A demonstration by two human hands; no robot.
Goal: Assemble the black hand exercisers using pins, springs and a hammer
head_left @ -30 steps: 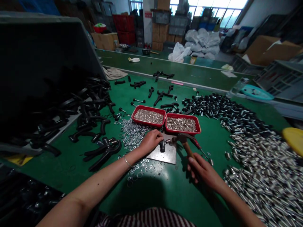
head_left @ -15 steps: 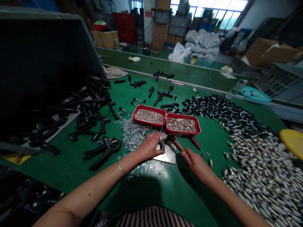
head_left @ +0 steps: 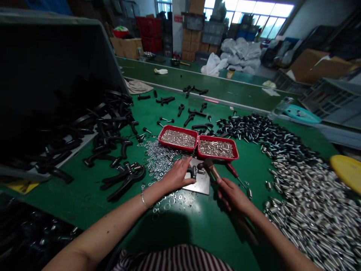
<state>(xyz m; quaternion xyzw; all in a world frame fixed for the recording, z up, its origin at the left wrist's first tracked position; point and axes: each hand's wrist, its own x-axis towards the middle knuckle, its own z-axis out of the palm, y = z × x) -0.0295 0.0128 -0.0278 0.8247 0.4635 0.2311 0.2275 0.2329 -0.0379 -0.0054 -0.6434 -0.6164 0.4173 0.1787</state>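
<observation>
Dark striped top (head_left: 180, 259), thin silvery bracelet (head_left: 142, 197)

Dim fg; bkgd windows (head_left: 262, 8) v. bright.

Past the far edge of your worktop (head_left: 197, 214), a white glove (head_left: 161, 71) lies on the long green strip (head_left: 220, 88), with a crumpled beige cloth (head_left: 138, 87) nearer to you at the left and a white plastic bag (head_left: 213, 64) near a jar (head_left: 230, 73) farther over. Off to your right you have a turquoise dish (head_left: 302, 114), a yellow round piece (head_left: 346, 171) running out of view, and an open cardboard box (head_left: 320, 67) by a grey crate (head_left: 331, 99). At the back, you see stacked red crates (head_left: 149, 34), heaped pale sacks (head_left: 241, 52) and bright windows (head_left: 254, 9).
</observation>
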